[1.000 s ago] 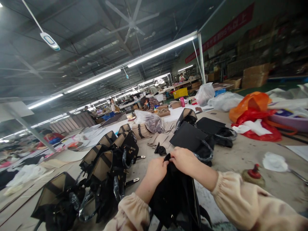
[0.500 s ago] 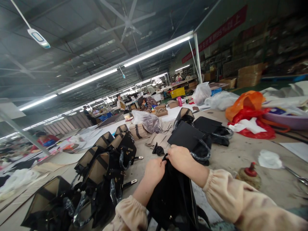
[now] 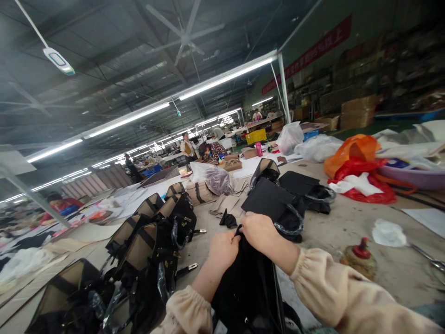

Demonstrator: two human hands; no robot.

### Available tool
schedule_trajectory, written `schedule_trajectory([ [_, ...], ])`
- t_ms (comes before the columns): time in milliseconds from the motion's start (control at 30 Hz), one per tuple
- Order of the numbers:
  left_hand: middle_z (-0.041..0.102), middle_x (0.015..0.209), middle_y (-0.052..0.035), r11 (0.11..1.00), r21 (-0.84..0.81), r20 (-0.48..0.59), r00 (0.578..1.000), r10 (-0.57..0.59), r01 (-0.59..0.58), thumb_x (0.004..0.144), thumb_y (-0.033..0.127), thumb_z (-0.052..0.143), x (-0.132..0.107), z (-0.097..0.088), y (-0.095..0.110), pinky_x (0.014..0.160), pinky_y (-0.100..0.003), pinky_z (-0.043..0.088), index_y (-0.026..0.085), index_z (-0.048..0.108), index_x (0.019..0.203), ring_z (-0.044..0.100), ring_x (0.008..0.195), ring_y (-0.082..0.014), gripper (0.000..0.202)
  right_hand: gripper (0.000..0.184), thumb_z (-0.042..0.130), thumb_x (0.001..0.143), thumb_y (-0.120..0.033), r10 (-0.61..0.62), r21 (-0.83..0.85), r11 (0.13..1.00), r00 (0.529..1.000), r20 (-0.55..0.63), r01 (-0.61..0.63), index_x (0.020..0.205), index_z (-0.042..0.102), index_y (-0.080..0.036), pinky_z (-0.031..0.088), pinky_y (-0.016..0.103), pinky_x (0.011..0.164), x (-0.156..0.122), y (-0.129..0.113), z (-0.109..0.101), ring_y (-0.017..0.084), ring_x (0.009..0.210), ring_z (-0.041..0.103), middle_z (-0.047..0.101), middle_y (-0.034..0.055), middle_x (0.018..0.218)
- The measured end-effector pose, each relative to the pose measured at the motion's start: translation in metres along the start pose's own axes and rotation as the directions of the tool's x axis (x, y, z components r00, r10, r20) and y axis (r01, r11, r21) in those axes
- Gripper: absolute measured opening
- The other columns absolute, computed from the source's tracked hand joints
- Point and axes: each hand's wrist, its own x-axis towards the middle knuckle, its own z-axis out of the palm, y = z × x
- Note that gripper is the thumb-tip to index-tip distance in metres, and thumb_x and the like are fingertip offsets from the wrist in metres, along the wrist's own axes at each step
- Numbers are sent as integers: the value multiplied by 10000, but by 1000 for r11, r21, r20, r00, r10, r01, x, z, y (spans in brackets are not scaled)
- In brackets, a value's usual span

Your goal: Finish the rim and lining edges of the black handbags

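A black handbag (image 3: 245, 290) stands upright in front of me at the bottom of the view. My left hand (image 3: 224, 250) is closed on its upper edge. Close beside it, my right hand (image 3: 260, 229) pinches the same edge, the two sets of fingers almost touching. The bag's lower part runs out of view, and the fingertips are partly hidden. Just beyond my hands lies a small black fabric piece (image 3: 228, 218). Black handbags with covered handles (image 3: 273, 204) lie behind my right hand.
Rows of open black bags with tan linings (image 3: 139, 246) stand at left. To the right are a glue pot with a red top (image 3: 360, 253), scissors (image 3: 429, 257), a white plastic cup (image 3: 388, 232) and red and orange bags (image 3: 361, 176). Co-workers (image 3: 215, 150) are farther back.
Both hands keep their hold on the bag's edge, with barely any shift. The camera view has moved slightly. A standing person in the background has turned or shifted to the right.
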Motion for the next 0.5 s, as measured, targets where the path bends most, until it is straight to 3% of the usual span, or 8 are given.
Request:
schedule_trajectory([
  [167, 698, 807, -63, 999, -12, 7, 999, 36, -36, 895, 393, 384, 2, -2, -1, 578, -263, 339, 184, 674, 812, 624, 729, -172, 367, 177, 521, 834, -195, -8, -13, 1000, 999, -33, 7, 778, 682, -149, 469, 265, 602, -1, -4, -2, 217, 729, 658, 656, 90, 832],
  [300, 696, 841, -80, 1000, 16, -91, 996, 17, -16, 888, 346, 391, 8, 1, 1, 625, -265, 384, 174, 668, 818, 640, 803, -190, 333, 158, 522, 787, -109, -22, 14, 1000, 998, -58, 23, 790, 671, -161, 475, 258, 615, -2, -4, -3, 207, 731, 662, 653, 79, 835],
  [400, 697, 833, -90, 998, 39, -141, 989, -33, 39, 861, 288, 410, 11, 4, 4, 637, -282, 415, 174, 675, 832, 650, 802, -211, 290, 233, 550, 760, -134, -27, 114, 993, 989, -148, 44, 957, 654, -202, 502, 285, 664, -15, 0, -7, 211, 771, 656, 649, 65, 900],
  [500, 701, 841, -109, 994, 33, -166, 981, -99, 106, 852, 287, 416, 13, 6, 7, 663, -304, 448, 173, 689, 839, 657, 811, -232, 297, 382, 557, 767, -208, -59, 206, 970, 949, -309, 127, 1144, 605, -243, 520, 320, 766, -46, 6, -2, 228, 885, 641, 641, 74, 1014],
])
